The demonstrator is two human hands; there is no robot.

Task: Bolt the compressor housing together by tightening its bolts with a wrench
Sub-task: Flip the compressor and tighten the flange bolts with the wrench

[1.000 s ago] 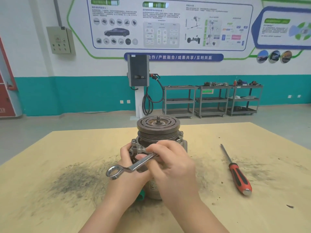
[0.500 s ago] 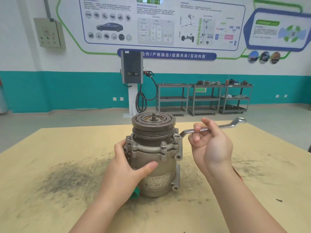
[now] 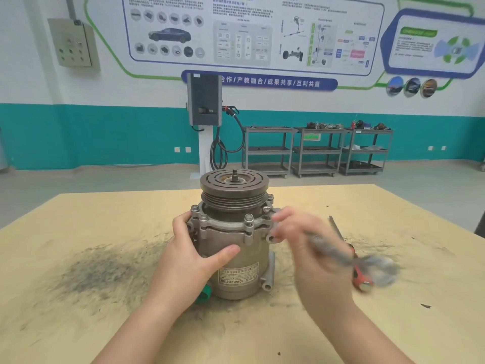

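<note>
The grey compressor stands upright on the wooden table, its brown pulley on top. Several bolts ring its flange; one bolt faces me. My left hand grips the housing's left side, thumb across the front. My right hand holds the silver wrench, which is motion-blurred. One end of the wrench sits at the right-side flange bolt; the handle points down and to the right, toward me.
A red-handled screwdriver lies on the table to the right, partly behind the blurred wrench. Dark metal dust covers the table left of the compressor. A green cap sits at the compressor's base. Carts and a charger stand far behind.
My right hand took the wrench from the front bolt round to the right-side bolt, and now swings its handle from far right down toward me. My left hand keeps gripping the housing.
</note>
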